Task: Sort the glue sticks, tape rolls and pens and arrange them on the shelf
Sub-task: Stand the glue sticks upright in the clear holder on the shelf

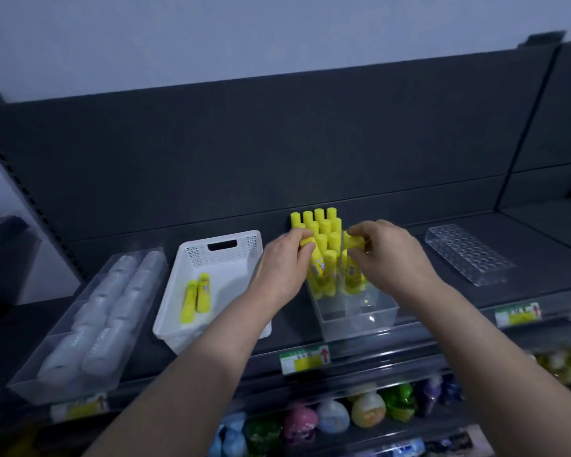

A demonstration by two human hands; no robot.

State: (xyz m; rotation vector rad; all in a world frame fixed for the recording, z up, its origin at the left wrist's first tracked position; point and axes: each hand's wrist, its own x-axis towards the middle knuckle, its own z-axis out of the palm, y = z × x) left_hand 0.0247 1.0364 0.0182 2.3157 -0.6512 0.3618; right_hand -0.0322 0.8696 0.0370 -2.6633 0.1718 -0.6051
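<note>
Several yellow glue sticks (325,227) stand upright in rows in a clear plastic bin (360,319) on the dark shelf (426,232). My left hand (282,268) grips the cap of one stick at the bin's left side. My right hand (388,255) holds another stick at the bin's right side. Two more glue sticks (196,296) lie flat in a white perforated basket (221,258) to the left. A clear tray (76,328) at far left holds several white tape rolls (112,311). No pens are visible.
A clear pen holder with round holes (468,253) sits empty at the right of the shelf. Price tags (305,359) hang on the shelf's front edge. Colourful packaged goods (333,417) fill the shelf below.
</note>
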